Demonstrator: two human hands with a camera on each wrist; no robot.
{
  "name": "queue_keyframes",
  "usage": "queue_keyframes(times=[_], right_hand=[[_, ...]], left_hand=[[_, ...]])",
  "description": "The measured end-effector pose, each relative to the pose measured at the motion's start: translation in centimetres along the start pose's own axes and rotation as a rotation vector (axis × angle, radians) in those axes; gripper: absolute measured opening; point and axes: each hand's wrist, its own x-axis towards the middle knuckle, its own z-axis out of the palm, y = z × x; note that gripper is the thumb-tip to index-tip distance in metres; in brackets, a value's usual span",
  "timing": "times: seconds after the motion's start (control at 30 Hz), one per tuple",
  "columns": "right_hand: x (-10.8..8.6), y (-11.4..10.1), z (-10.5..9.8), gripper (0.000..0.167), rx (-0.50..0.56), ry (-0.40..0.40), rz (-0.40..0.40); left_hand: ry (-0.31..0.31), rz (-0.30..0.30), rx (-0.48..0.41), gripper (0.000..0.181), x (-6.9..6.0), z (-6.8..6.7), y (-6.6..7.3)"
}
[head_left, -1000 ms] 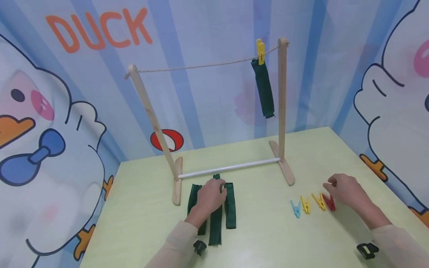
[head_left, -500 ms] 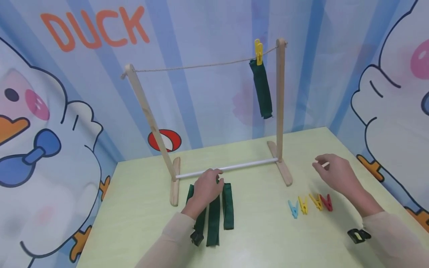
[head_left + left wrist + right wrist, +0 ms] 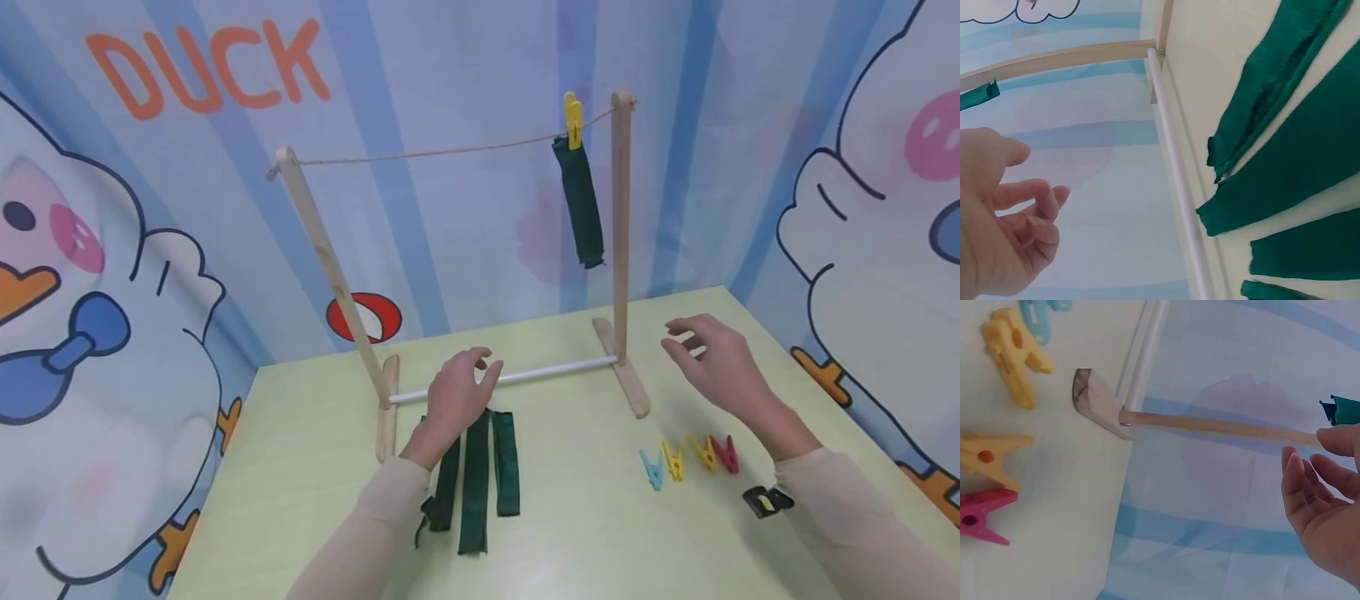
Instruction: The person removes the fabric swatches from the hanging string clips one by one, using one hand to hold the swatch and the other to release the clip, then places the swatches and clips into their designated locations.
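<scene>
My left hand (image 3: 456,393) hovers over the far ends of the green cloth strips (image 3: 475,500), in front of the white crossbar (image 3: 558,367). Nothing is between its thumb and loosely bent fingers. The left wrist view shows this hand apart from the strips (image 3: 1297,156). My right hand (image 3: 723,367), likewise holding nothing, is raised behind the row of small clothespins (image 3: 702,452), right of the wooden stand (image 3: 621,242). A yellow clothespin (image 3: 573,122) fixes one green strip (image 3: 580,204) to the rope near the right post. My left forearm partly hides the leftmost strips.
The rope (image 3: 420,153) spans the two posts, the left post (image 3: 330,267) leaning outward at its top. Blue, yellow and red clothespins lie on the pale yellow table (image 3: 585,517). A printed duck curtain (image 3: 465,75) stands behind and at both sides.
My left hand has risen off the strips and moved slightly forward. My right hand has lifted away from the clothespins, going forward and left. The strips and clothespins remain in place.
</scene>
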Motion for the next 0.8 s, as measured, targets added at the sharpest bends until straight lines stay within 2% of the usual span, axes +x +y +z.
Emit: queue_keyframes(times=[0.27,0.4,0.57,0.8], right_hand=[[1.3,-1.0,-0.3,0.024,0.026,0.060,-0.052],[1.8,-1.4,-0.4,0.025,0.046,0.086,-0.063],[2.6,-1.9,-0.5,0.026,0.082,0.140,-0.126],[4.5,-2.9,-1.7,0.028,0.112,0.207,-0.206]], left_hand=[[0.048,0.034,-0.056,0.042,1.2,-1.1,0.6],[0.078,0.027,-0.097,0.042,1.7,-1.7,0.6],[0.122,0.032,-0.158,0.042,2.5,-2.6,0.6],[0.158,0.087,-0.135,0.044,4.2,-3.5,1.4]])
